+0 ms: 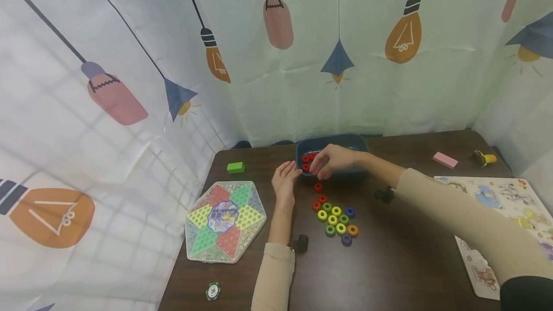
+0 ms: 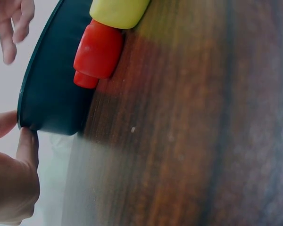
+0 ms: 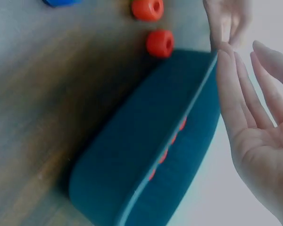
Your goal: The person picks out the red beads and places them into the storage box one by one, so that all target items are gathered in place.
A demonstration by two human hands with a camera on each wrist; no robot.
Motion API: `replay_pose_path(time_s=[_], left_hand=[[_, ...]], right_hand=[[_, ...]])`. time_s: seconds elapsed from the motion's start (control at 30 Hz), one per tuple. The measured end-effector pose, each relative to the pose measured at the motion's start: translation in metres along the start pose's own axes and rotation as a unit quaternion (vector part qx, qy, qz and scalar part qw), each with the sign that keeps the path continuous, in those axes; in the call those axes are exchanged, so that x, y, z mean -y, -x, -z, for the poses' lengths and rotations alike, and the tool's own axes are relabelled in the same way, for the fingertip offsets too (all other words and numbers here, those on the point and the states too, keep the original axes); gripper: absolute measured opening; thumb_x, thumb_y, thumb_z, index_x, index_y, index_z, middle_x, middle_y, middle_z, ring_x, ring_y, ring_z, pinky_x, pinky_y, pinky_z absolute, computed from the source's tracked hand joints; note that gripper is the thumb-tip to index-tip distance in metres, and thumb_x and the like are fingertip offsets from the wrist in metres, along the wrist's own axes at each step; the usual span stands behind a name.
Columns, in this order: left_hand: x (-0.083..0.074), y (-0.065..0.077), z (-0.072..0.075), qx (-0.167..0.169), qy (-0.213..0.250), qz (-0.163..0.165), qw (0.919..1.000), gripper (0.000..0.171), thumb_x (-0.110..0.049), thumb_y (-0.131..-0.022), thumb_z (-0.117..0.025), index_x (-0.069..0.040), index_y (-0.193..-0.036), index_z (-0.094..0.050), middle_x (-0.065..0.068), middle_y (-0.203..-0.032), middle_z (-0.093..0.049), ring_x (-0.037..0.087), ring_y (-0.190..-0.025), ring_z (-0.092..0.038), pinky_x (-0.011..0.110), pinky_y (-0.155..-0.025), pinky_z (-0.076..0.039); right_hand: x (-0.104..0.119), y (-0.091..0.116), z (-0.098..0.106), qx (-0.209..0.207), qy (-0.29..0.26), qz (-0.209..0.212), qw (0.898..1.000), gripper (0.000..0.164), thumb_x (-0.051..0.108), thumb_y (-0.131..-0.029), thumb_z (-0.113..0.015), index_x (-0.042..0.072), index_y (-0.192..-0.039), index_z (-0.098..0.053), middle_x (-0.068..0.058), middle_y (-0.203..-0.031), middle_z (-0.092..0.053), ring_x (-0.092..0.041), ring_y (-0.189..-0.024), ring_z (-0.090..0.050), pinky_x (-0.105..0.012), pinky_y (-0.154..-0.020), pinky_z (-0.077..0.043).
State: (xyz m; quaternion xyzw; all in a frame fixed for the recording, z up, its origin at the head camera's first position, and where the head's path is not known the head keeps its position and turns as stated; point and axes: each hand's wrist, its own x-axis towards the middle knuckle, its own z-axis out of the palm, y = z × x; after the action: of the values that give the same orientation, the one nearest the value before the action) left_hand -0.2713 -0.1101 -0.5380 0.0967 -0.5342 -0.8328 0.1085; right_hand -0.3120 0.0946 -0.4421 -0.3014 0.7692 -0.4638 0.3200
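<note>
A dark teal bin (image 1: 353, 142) stands at the back of the table with several red rings (image 1: 306, 159) in its left end. My left hand (image 1: 283, 182) is at the bin's left front corner; the left wrist view shows its thumb and a finger touching the end of the bin. Over the bin's left part is my right hand (image 1: 330, 160), fingers spread and pointing down, nothing visible between them. One red ring (image 1: 318, 187) lies just in front of the bin. Nearer me lie more red rings and a group of yellow rings (image 1: 332, 220), green, blue and orange ones.
At left are a star-patterned game board (image 1: 222, 220), a green block (image 1: 235, 167) and a round chip (image 1: 213, 291). A pink block (image 1: 445, 160), a yellow-and-black object (image 1: 485, 158) and a picture board (image 1: 479, 196) lie at right. A printed curtain (image 1: 302, 95) hangs behind the table.
</note>
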Motion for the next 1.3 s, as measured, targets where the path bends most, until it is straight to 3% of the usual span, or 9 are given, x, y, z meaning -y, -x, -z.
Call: replay_pose_path(time_s=[0.1, 0.17, 0.27, 0.37, 0.53, 0.77, 0.9, 1.07, 1.3], left_hand=[[-0.002, -0.001, -0.001, -0.003, 0.0, -0.005, 1.0, 0.051, 0.014, -0.079, -0.07, 0.007, -0.127, -0.052, 0.024, -0.125, -0.063, 0.036, -0.121, -0.058, 0.027, -0.083, -0.057], [-0.002, -0.001, -0.001, -0.005, 0.002, -0.006, 1.0, 0.05, 0.015, -0.079, -0.069, 0.007, -0.125, -0.053, 0.024, -0.124, -0.063, 0.036, -0.12, -0.058, 0.027, -0.082, -0.057], [-0.001, 0.0, -0.002, -0.005, 0.008, -0.003, 0.9999, 0.048, 0.015, -0.078, -0.069, 0.005, -0.123, -0.055, 0.027, -0.125, -0.061, 0.038, -0.121, -0.057, 0.027, -0.082, -0.057], [-0.001, 0.0, -0.002, -0.002, 0.011, -0.003, 0.9999, 0.048, 0.016, -0.078, -0.07, 0.006, -0.123, -0.055, 0.028, -0.126, -0.06, 0.039, -0.122, -0.056, 0.027, -0.082, -0.057], [-0.002, 0.0, -0.002, 0.004, 0.011, 0.002, 0.9999, 0.055, 0.014, -0.078, -0.071, 0.01, -0.128, -0.05, 0.028, -0.128, -0.059, 0.037, -0.122, -0.056, 0.026, -0.083, -0.057], [-0.002, 0.002, 0.0, 0.007, 0.01, 0.013, 0.9998, 0.054, 0.013, -0.078, -0.071, 0.007, -0.128, -0.051, 0.026, -0.129, -0.059, 0.035, -0.124, -0.055, 0.027, -0.085, -0.056], [0.0, 0.0, 0.001, 0.014, 0.014, 0.018, 0.9996, 0.052, 0.013, -0.079, -0.07, 0.005, -0.128, -0.052, 0.026, -0.131, -0.057, 0.035, -0.126, -0.054, 0.027, -0.086, -0.055], [0.001, 0.0, 0.002, 0.01, 0.019, 0.018, 0.9996, 0.053, 0.014, -0.078, -0.071, 0.005, -0.127, -0.053, 0.027, -0.131, -0.057, 0.036, -0.126, -0.054, 0.027, -0.086, -0.056], [0.0, 0.001, 0.001, 0.007, 0.024, 0.011, 0.9996, 0.054, 0.014, -0.077, -0.071, 0.005, -0.127, -0.052, 0.029, -0.132, -0.056, 0.037, -0.126, -0.053, 0.027, -0.086, -0.056]], right_hand=[[0.002, 0.007, -0.012, 0.011, 0.018, 0.002, 1.0, 0.028, 0.001, -0.086, -0.071, -0.002, -0.114, -0.067, -0.019, -0.111, -0.07, -0.028, -0.093, -0.071, -0.041, -0.079, -0.059], [0.0, 0.011, -0.021, 0.015, 0.063, 0.004, 0.998, 0.025, 0.007, -0.087, -0.072, 0.003, -0.112, -0.07, -0.012, -0.107, -0.072, -0.024, -0.089, -0.071, -0.04, -0.078, -0.059], [-0.006, 0.013, -0.034, 0.014, 0.157, 0.005, 0.988, 0.022, 0.014, -0.087, -0.073, 0.012, -0.109, -0.073, 0.0, -0.102, -0.073, -0.013, -0.087, -0.069, -0.034, -0.078, -0.058], [-0.01, 0.013, -0.045, 0.015, 0.24, 0.014, 0.971, 0.02, 0.018, -0.087, -0.073, 0.018, -0.107, -0.074, 0.007, -0.101, -0.073, -0.006, -0.089, -0.066, -0.031, -0.081, -0.055], [-0.024, 0.008, -0.056, 0.006, 0.281, 0.027, 0.959, 0.017, 0.013, -0.087, -0.07, 0.021, -0.101, -0.076, 0.01, -0.099, -0.073, -0.006, -0.09, -0.065, -0.032, -0.084, -0.053], [-0.035, 0.005, -0.065, 0.001, 0.213, -0.016, 0.977, 0.02, 0.005, -0.084, -0.071, 0.02, -0.095, -0.077, 0.007, -0.088, -0.073, -0.013, -0.071, -0.069, -0.029, -0.066, -0.057], [-0.038, 0.006, -0.069, 0.003, 0.153, -0.051, 0.987, 0.022, 0.001, -0.081, -0.072, 0.017, -0.095, -0.076, 0.003, -0.087, -0.074, -0.016, -0.071, -0.071, -0.032, -0.062, -0.059], [-0.042, 0.008, -0.075, -0.006, 0.104, -0.068, 0.992, 0.025, -0.002, -0.076, -0.072, 0.014, -0.095, -0.075, 0.001, -0.086, -0.074, -0.019, -0.073, -0.072, -0.037, -0.063, -0.06], [-0.042, 0.011, -0.077, -0.021, 0.076, -0.087, 0.993, 0.02, -0.001, -0.077, -0.074, 0.013, -0.091, -0.075, -0.001, -0.081, -0.074, -0.025, -0.066, -0.072, -0.038, -0.058, -0.06]])
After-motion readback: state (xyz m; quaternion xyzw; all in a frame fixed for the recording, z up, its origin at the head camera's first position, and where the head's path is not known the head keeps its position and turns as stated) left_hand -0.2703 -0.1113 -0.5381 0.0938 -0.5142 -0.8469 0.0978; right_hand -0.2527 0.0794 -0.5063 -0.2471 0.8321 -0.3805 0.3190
